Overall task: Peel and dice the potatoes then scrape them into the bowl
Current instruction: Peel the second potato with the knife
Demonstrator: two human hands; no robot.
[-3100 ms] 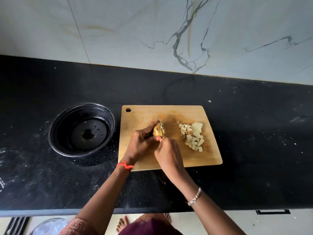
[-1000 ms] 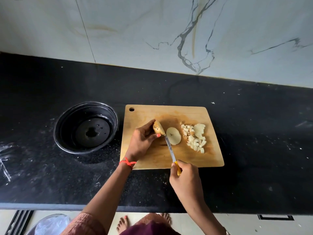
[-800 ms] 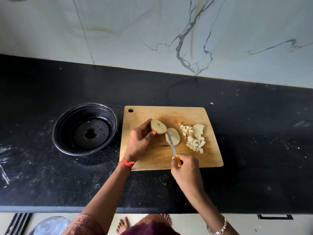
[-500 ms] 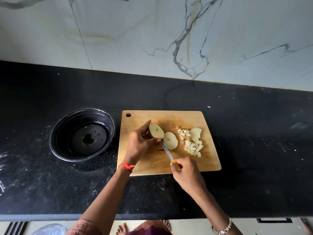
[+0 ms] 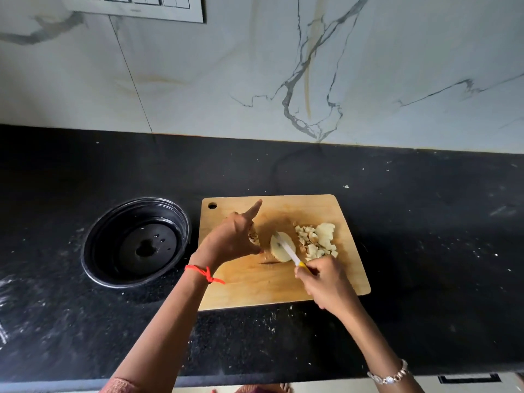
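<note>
A wooden cutting board lies on the black counter. My left hand holds one potato half, mostly hidden under my fingers, with the index finger sticking out. The other potato half lies cut face up mid-board. My right hand grips a yellow-handled knife, whose blade rests across that half. A pile of diced potato sits to the right on the board. The black bowl stands left of the board.
The black counter stretches right of the board, dusted with white specks. A marble wall rises behind, with a switch plate at the top left. The counter's front edge runs near my arms.
The potato was cut in two; one half fell flat on the board. My left hand drew its half toward the left, and the knife blade moved onto the flat half.
</note>
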